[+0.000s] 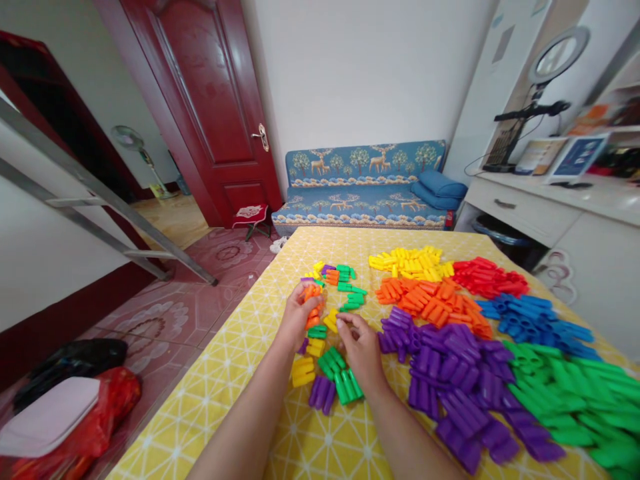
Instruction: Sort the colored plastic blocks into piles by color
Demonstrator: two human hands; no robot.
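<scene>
My left hand (pixel 297 312) is closed around orange plastic pieces (pixel 313 301) that look like short tubes joined side by side. My right hand (pixel 361 345) pinches the edge of a yellow piece (pixel 331 321) of the same kind, just right of the orange ones. Close by lie a small green piece (pixel 317 331), yellow pieces (pixel 303 371), a purple piece (pixel 323 394) and green pieces (pixel 349 386). Beyond my hands are more green pieces (pixel 353 301), with mixed purple, orange and yellow ones partly hidden by my left fingers.
Sorted heaps cover the right side: yellow (pixel 413 263), orange (pixel 435 301), red (pixel 487 277), blue (pixel 540 323), purple (pixel 455 373) and green (pixel 575 393). They lie on a yellow patterned tablecloth (pixel 210 407). A blue sofa (pixel 360 197) stands behind the table, and a ladder (pixel 125 227) leans at left.
</scene>
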